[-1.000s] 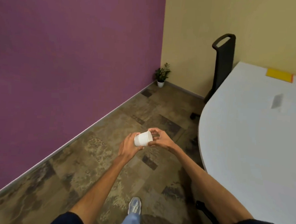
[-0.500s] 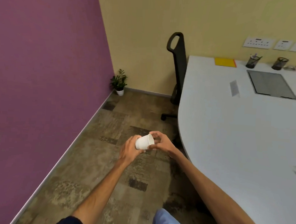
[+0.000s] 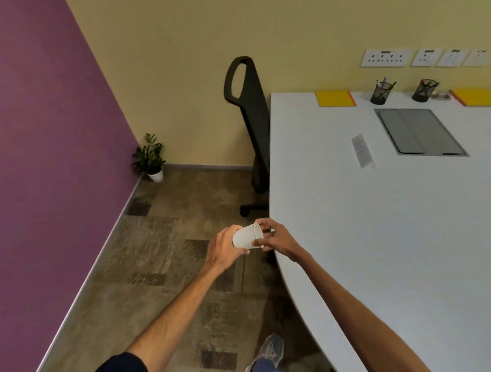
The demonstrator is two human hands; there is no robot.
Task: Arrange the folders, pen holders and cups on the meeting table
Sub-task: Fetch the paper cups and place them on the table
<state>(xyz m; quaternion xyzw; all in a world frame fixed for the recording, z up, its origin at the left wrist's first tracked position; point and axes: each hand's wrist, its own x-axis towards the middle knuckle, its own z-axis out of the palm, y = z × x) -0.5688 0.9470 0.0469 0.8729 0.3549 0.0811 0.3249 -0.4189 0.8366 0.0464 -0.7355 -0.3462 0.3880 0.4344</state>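
One white paper cup [image 3: 246, 238] lies sideways in the fingers [image 3: 261, 223] of both hands: left hand [image 3: 224, 248], right hand [image 3: 278, 240], two in all. Far beyond the fingers, on one white table [image 3: 378, 235], lie two yellow folders: one [image 3: 334, 98] straight ahead, the other [image 3: 479, 97] further right. Between them stand two black mesh pen holders [image 3: 381, 93] [image 3: 424, 90]. Also one grey hatch [image 3: 419, 131], one small paper slip [image 3: 362, 150], one black chair [image 3: 250, 118] and one potted plant [image 3: 150, 158].

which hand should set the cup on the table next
Probably the right hand: it grips the rim of the white paper cup beside the table edge; the left hand is farther out.
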